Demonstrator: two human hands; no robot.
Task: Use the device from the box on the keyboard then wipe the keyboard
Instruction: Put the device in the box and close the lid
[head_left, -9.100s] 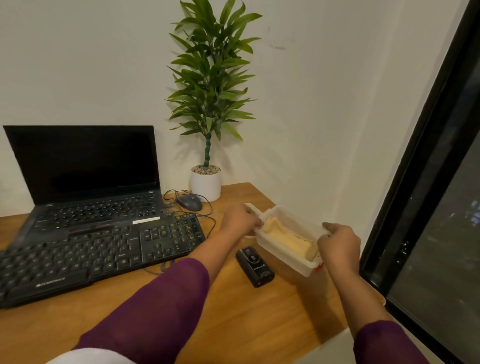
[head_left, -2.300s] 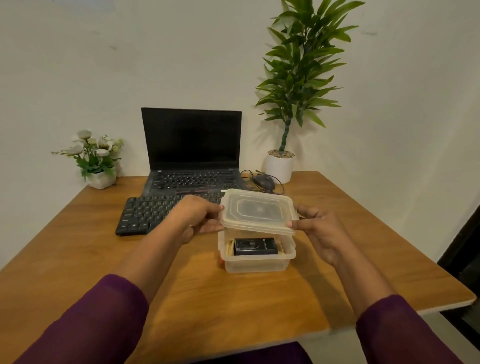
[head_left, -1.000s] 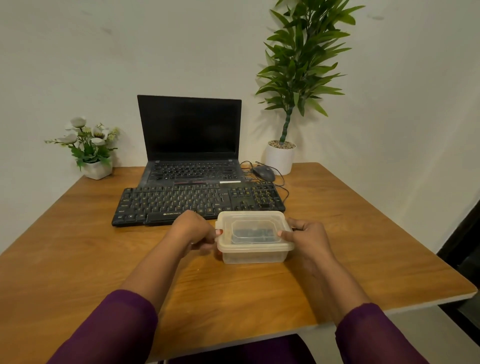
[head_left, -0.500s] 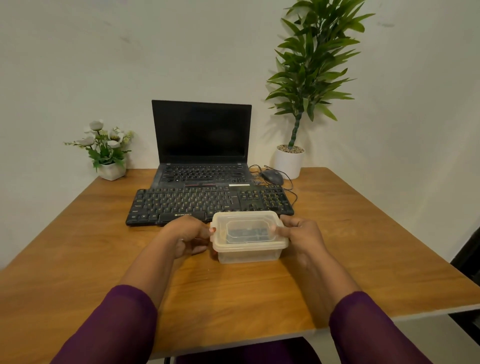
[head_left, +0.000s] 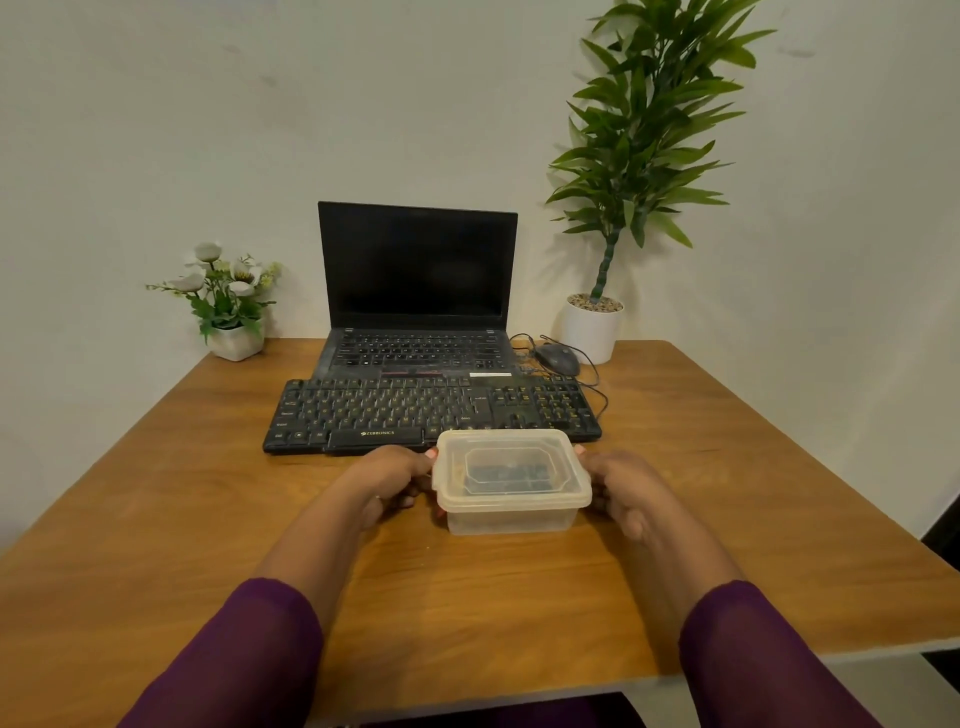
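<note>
A wooden table (head_left: 156, 519) bore a laptop (head_left: 415, 260), black keyboard (head_left: 395, 410), mouse (head_left: 558, 358), flower pot (head_left: 236, 340), tall potted plant (head_left: 592, 332) and lidded plastic box (head_left: 511, 517).

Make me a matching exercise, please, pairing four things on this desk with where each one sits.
Things:
1. box
2. mouse
3. flowers
4. keyboard

Places:
A. back left corner of the table
B. between the left hand and right hand
C. just in front of the laptop
D. beside the white pot

Pairs: 1-B, 2-D, 3-A, 4-C
</note>
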